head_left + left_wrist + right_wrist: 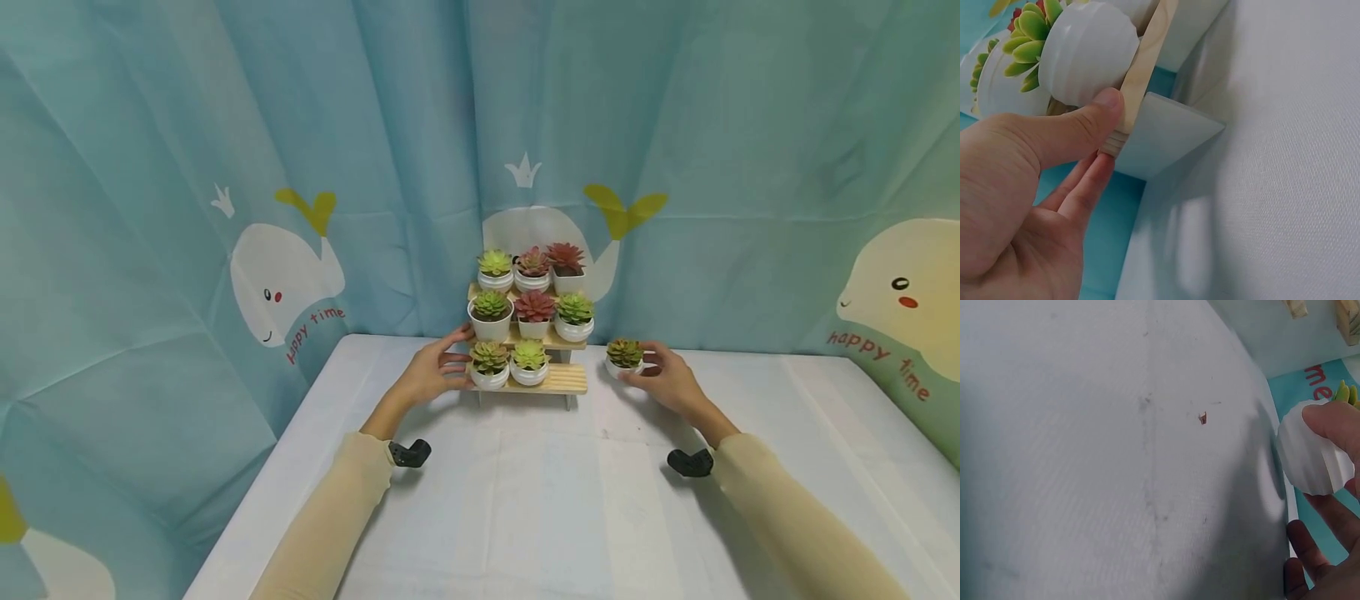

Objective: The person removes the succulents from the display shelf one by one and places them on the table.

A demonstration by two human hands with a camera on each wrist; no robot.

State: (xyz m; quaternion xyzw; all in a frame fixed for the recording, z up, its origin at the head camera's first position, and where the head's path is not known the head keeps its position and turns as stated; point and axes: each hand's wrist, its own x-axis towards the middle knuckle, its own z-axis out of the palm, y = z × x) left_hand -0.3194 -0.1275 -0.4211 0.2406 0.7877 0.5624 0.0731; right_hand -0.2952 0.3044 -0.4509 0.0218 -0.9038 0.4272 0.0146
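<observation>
A three-tier wooden plant stand (pixel 568 379) with white supports holds several potted succulents at the back of the table. My left hand (pixel 426 375) pinches the left end of its lowest board (pixel 1141 72), thumb above and fingers below. Right by the thumb in the left wrist view is a ribbed white pot (pixel 1088 53). To the right of the stand, my right hand (pixel 670 385) grips a green potted succulent (pixel 625 352) by its white pot (pixel 1311 450), thumb on one side and fingers on the other. On the lowest tier, two potted succulents stand left of a bare stretch of board.
The middle tier bears a green succulent (pixel 491 306), a red one (pixel 535 307) and another green one (pixel 575 308). A blue curtain (pixel 420 167) with whale prints hangs right behind the stand. A white cloth (pixel 555 500) covers the table; a small brown scrap (pixel 1203 418) lies on it.
</observation>
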